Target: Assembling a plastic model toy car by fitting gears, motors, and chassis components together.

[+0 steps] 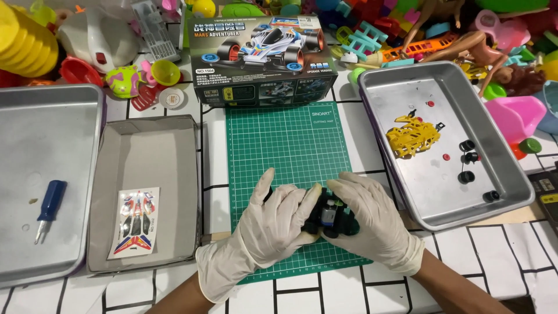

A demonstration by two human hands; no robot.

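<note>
Left hand (276, 224) and right hand (372, 218), gloved, both closed around black toy car chassis (329, 216) over green cutting mat (285, 142); assembly step, likely needing small parts from the tray (511, 168) right of mat.

toy car chassis (329, 216): black plastic, small silver motor showing in the middle, dark wheels at the sides | pose: lying low over the green cutting mat (290, 145), near its front edge | state: clasped from both sides by gloved left hand (276, 224) and right hand (372, 218), partly hidden by fingers
</note>
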